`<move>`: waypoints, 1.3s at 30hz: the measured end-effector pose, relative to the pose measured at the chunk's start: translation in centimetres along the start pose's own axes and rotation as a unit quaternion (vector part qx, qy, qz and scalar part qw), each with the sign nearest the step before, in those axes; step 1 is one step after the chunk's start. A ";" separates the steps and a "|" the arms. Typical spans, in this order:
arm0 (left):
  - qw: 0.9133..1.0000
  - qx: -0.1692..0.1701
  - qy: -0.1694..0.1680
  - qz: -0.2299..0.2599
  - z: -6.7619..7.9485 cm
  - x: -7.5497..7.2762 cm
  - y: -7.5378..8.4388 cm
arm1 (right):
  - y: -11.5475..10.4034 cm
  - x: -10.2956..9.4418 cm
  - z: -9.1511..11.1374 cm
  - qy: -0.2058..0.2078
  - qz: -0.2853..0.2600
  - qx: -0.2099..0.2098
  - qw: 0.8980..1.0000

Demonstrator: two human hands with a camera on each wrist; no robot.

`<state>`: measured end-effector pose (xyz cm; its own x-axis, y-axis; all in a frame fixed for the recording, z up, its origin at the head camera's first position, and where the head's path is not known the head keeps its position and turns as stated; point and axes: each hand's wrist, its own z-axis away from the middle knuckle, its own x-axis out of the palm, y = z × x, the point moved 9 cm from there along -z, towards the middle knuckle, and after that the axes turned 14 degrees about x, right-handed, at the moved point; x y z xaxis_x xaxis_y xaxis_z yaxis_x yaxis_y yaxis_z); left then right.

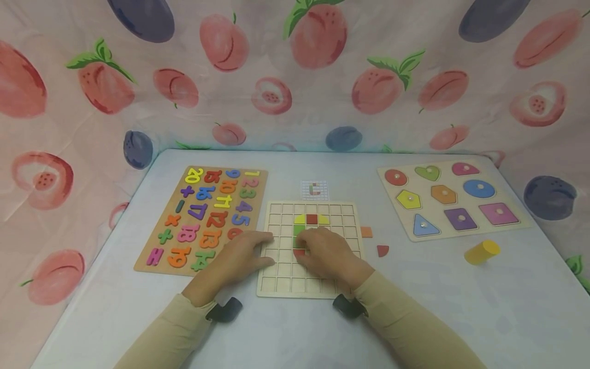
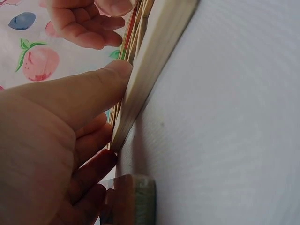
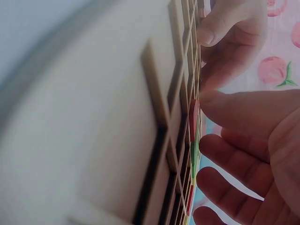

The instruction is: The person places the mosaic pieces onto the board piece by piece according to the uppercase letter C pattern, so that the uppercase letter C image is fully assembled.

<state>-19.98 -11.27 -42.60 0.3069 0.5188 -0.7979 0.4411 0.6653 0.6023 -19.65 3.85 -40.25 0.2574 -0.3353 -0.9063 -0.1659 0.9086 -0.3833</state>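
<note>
A wooden grid board (image 1: pixel 283 284) lies flat, with coloured tiles in its upper middle cells. A red square tile (image 1: pixel 312 219) sits between two yellow corner tiles (image 1: pixel 324 219), and a green tile (image 1: pixel 298 227) is below the left one. My right hand (image 1: pixel 329 251) is over the board, its thumb straight and fingertips right at a red quarter-round tile (image 1: pixel 299 252); its palm hides some cells. At the board's left edge is my left hand (image 1: pixel 237 259), fingers spread, thumb (image 2: pixel 117 70) touching the wooden side.
Left of the board lies a number puzzle (image 1: pixel 156 236); a shape puzzle (image 1: pixel 401 218) is at the back right. A small pattern card (image 1: pixel 322 185) lies behind the board. Beside it are an orange tile (image 1: pixel 366 232), a red quarter-round piece (image 1: pixel 382 250) and a yellow cylinder (image 1: pixel 479 252).
</note>
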 end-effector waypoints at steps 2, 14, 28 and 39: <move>1.000 0.002 0.000 0.000 0.0 0.0 0.0 | -0.1 0.0 0.0 0.003 0.001 -0.001 1.000; 1.000 0.000 -0.006 -0.006 -0.1 0.1 0.0 | 0.0 0.1 -0.2 0.005 0.008 0.002 1.000; 1.000 -0.003 -0.005 -0.007 0.0 0.1 0.0 | 3.7 -2.3 0.4 -0.009 -0.060 0.066 0.996; 1.000 -0.012 -0.006 -0.006 0.1 0.1 -0.2 | 8.9 -4.3 0.8 0.006 -0.048 0.108 0.993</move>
<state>-19.91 -11.35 -42.80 0.3112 0.5049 -0.8051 0.4244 0.6842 0.5931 -21.44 13.56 -39.62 0.2506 -0.4252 -0.8697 0.0671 0.9038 -0.4226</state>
